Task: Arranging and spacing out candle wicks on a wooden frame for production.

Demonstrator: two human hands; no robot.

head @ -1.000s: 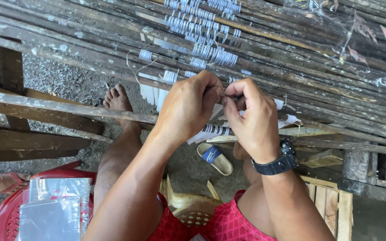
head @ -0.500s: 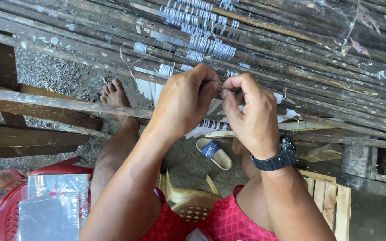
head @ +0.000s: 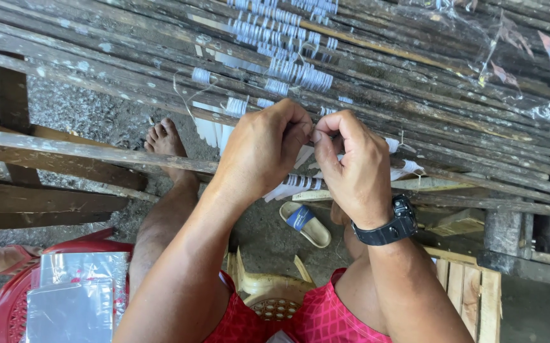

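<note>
Over the slatted wooden rack (head: pixel 97 76), left hand (head: pixel 263 149) and right hand (head: pixel 354 168) pinch a small white strip (head: pixel 313 136) together, steadying it between fingertips.

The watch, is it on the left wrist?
No, the black watch sits on the wrist of the right hand, and the wrist below the left hand is bare.
</note>
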